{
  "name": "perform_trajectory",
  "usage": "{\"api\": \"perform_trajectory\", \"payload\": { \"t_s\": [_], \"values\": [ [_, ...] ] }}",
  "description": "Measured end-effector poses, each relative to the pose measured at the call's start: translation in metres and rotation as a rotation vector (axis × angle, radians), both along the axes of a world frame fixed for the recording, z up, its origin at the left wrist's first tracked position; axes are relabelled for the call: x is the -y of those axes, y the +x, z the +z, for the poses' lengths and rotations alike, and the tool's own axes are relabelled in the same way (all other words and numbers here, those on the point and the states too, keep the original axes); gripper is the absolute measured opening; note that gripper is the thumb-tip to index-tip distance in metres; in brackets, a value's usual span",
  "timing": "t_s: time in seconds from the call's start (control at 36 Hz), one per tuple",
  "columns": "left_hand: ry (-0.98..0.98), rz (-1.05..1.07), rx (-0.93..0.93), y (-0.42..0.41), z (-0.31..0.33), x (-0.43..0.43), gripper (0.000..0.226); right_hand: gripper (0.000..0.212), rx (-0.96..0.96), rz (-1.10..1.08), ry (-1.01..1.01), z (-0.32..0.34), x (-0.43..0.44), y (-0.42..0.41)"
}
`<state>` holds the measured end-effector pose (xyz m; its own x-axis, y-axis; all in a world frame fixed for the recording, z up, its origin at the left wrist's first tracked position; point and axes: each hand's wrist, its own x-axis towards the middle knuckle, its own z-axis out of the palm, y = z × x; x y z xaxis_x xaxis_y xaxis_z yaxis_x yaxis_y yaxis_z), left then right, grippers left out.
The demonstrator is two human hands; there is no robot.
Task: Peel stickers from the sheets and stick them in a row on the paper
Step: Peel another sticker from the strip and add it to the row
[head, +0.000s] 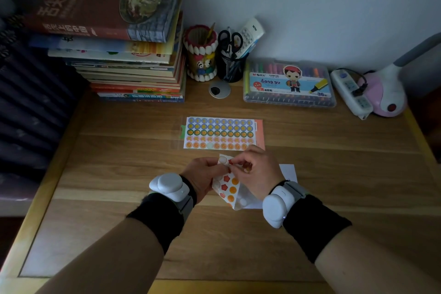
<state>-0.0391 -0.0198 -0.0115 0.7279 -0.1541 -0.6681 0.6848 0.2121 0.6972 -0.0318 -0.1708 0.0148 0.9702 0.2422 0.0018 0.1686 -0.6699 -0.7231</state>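
While the right hand [256,172] peels: its thumb and forefinger are pinched together on a red sticker [230,162] near the top edge of the small sheet; whether the sticker's edge has lifted is too small to tell.
Left hand [202,174]: clamped on the small sheet [226,187] at its 9 o'clock edge, holding it tilted above the desk.
Small sheet: red and orange stickers, with white blanks where some are gone; it bends between the two hands.
Paper [290,172]: white, flat on the desk [119,155] at 3 o'clock from the hands, partly under the right wrist; any row on it is hidden.
Large sheet [222,132]: flat at 12 o'clock, just beyond the hands, nearly full of round stickers.
Farther out: marker box [288,83] at 1 o'clock, power strip [350,93] at 2 o'clock, stack of books [124,55] at 10 o'clock.
Step, as judged: one sticker is being worked loose, with the carry to 3 o'clock not yet begun.
Risk, tearing: a sharp pull with the sheet bent could rip the sticker or lift its backing.
Risk, folding: a pinch covering the glue side could leave the sticker stuck to a fingertip or curled on itself.
Risk, crooked row: the loose paper may slide when the wrist over it moves.
Risk, poor light: the dim room makes a thin edge hard to find.
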Motion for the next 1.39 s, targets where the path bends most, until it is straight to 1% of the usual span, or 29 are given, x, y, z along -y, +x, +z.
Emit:
{"api": "perform_trajectory", "payload": {
  "t_s": [0.17,0.39,0.53,0.64,0.72,0.78,0.83,0.92,1.33,1.39],
  "values": [
    [-0.019,-0.008,0.002,-0.0008,0.0012,-0.0003,0.013,0.005,-0.005,-0.007,-0.007,0.0021,-0.0023,-0.0009],
    [-0.084,-0.024,0.027,-0.0018,0.0045,-0.0019,0.018,0.007,-0.004,0.01,-0.032,0.0021,-0.0019,-0.002],
    [-0.018,-0.011,0.021,-0.0004,0.0034,-0.0009,0.015,0.005,0.0,0.015,-0.037,0.0031,-0.0017,-0.0016],
    [0.06,-0.001,0.021,0.0008,0.0023,-0.0001,0.01,0.006,-0.013,0.028,-0.028,0.0035,-0.0006,-0.0026],
    [0.076,-0.011,0.035,0.0005,0.0028,-0.0003,0.003,0.006,-0.015,0.029,-0.024,0.002,-0.0002,-0.0028],
    [0.089,-0.03,0.041,-0.0001,0.0026,-0.0012,0.008,0.006,-0.021,0.03,-0.022,0.001,-0.0004,-0.0029],
    [0.099,-0.053,0.051,-0.0009,0.0021,-0.0019,0.005,0.005,-0.025,0.024,-0.02,0.0003,-0.0005,-0.0031],
    [0.105,-0.08,0.06,-0.0026,0.0013,-0.0031,0.012,0.004,-0.028,0.017,-0.013,0.0002,-0.0008,-0.0035],
    [0.168,-0.095,0.069,-0.0032,0.0062,-0.0041,0.013,0.004,-0.044,0.001,0.004,0.0022,-0.0015,-0.0041],
    [0.174,-0.097,0.068,-0.0037,0.0081,-0.0044,0.007,0.003,-0.058,-0.02,0.017,0.0019,-0.0015,-0.0037]
  ]
}}
